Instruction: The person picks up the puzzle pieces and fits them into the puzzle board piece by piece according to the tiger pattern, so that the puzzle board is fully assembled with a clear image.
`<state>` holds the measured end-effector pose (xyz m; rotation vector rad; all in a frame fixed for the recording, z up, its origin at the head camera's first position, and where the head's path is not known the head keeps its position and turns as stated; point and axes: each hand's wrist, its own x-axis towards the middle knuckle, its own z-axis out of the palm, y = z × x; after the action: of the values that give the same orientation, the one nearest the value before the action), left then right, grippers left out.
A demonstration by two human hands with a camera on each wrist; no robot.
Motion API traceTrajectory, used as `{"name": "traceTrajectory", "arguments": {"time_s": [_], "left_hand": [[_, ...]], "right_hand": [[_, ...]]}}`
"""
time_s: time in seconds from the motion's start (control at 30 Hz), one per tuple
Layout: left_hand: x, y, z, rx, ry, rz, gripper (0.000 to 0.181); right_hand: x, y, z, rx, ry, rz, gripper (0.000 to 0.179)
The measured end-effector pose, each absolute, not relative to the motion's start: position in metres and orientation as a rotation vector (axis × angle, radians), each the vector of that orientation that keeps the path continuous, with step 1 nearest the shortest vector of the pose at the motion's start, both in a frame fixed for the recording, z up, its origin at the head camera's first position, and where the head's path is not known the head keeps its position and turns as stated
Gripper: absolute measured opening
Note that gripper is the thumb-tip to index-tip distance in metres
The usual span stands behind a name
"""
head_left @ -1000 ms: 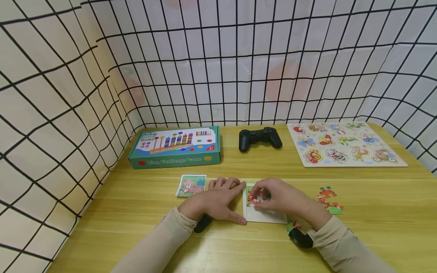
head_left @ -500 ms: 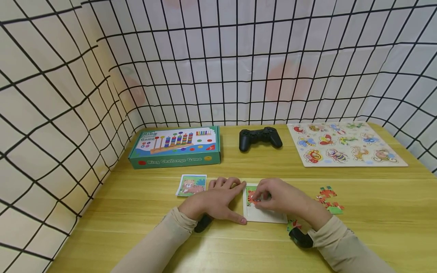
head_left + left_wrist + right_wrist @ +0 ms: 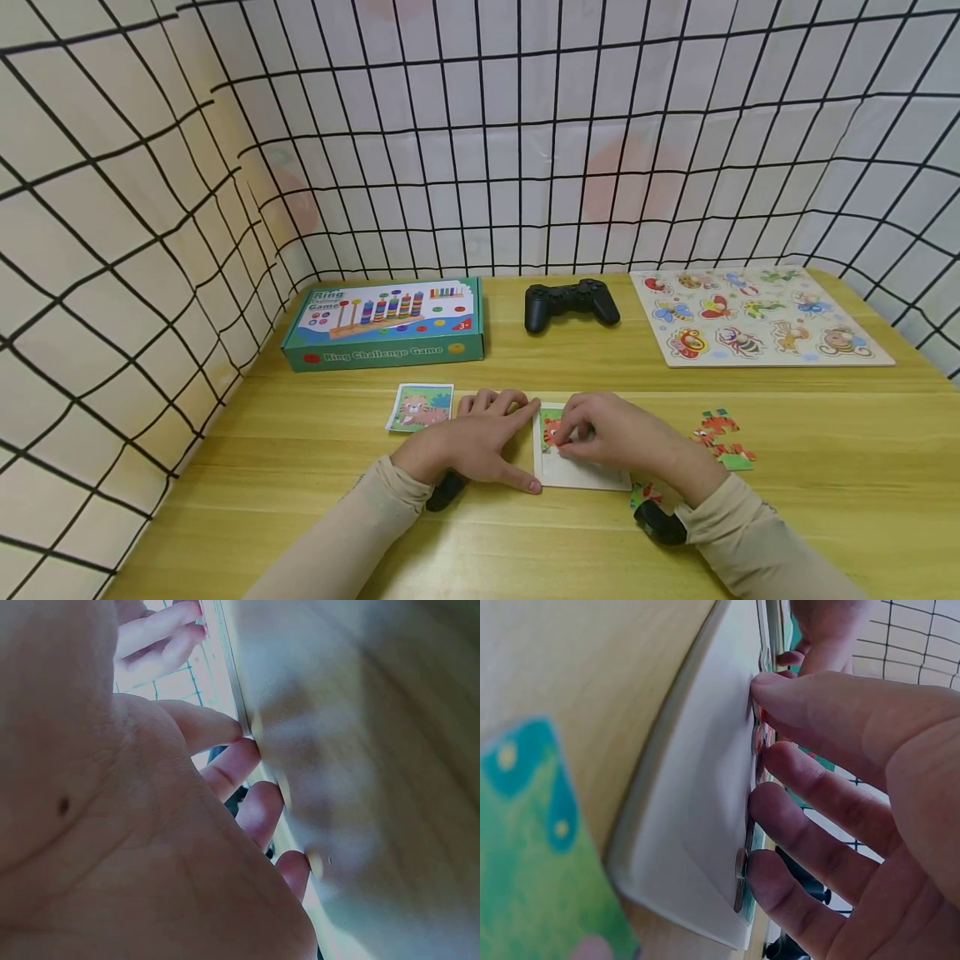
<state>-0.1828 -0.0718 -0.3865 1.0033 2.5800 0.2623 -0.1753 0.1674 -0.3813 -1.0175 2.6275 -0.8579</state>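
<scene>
A small white puzzle tray (image 3: 592,477) lies flat on the table between both hands. At its left side, my left hand (image 3: 487,442) rests with fingers spread, its forefinger and thumb against the tray's edge. Inside the tray, red-and-green tiger pieces (image 3: 551,427) sit along the upper left. Over them, thumb and forefinger of my right hand (image 3: 618,433) pinch a puzzle piece that is mostly hidden by the fingers. In the right wrist view, the right thumb (image 3: 780,694) is low at the pieces, and the tray's bare white bottom (image 3: 694,780) shows.
Loose puzzle pieces (image 3: 720,425) lie right of the right hand; another piece (image 3: 647,493) is partly under the right wrist. A tiger picture card (image 3: 418,408) lies left. Behind stand a Ring Challenge Game box (image 3: 386,325), a black game controller (image 3: 572,302) and an insect board (image 3: 757,321).
My right fingertips have shifted slightly over the tiger pieces, drawing closer together, while the hand stays in place. The left hand and the tray have not moved.
</scene>
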Motion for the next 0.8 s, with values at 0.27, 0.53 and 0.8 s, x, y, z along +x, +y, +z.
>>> {"name": "traceTrajectory", "arguments": {"time_s": [0.27,0.53,0.8], "left_hand": [[-0.1832,-0.0723,-0.3868,1.008,2.573,0.264,0.108],[-0.1841,-0.0724,-0.3882,1.015,2.579,0.257,0.108],[-0.1837,-0.0725,-0.3875,1.013,2.579,0.25,0.108]], "right_hand": [[-0.1739,0.1671,-0.3826,-1.006,2.639,-0.843,0.008],[-0.1745,0.1681,-0.3828,-1.002,2.64,-0.822,0.006],[-0.1743,0.1668,-0.3816,-1.001,2.661,-0.77,0.009]]}}
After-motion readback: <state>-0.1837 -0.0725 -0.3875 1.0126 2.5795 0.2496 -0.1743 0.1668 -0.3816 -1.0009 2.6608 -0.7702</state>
